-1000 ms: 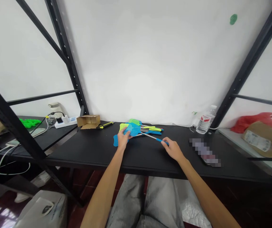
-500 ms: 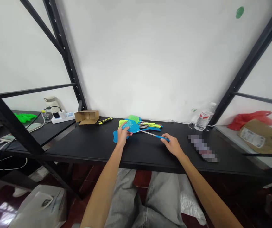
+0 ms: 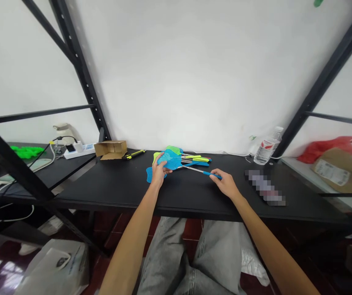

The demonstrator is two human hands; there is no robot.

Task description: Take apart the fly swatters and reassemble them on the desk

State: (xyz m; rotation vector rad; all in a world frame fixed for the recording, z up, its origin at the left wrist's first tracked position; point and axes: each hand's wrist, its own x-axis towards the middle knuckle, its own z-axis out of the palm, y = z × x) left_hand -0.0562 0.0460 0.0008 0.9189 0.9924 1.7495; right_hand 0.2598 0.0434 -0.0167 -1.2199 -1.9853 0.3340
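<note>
A blue fly swatter [image 3: 172,159] with a perforated head and thin metal shaft lies across both my hands. My left hand [image 3: 159,170] pinches the edge of its head, thumb on top. Around the blue grip at the other end, the fingers of my right hand [image 3: 224,182] are closed. Behind it, a pile of more fly swatters [image 3: 198,158] in green, yellow and blue rests on the black table, grips pointing right. Another blue swatter head [image 3: 149,175] shows partly from under my left hand.
An open cardboard box [image 3: 111,150] and a yellow-black utility knife [image 3: 135,154] sit at the back left. To the right are a water bottle [image 3: 267,146] and a blurred-out phone-like object [image 3: 264,187]. Black metal posts [image 3: 85,78] frame the table [image 3: 108,192].
The blue swatter's head has turned to face more openly upward in my left hand. My right hand still grips its handle. The view has shifted slightly.
</note>
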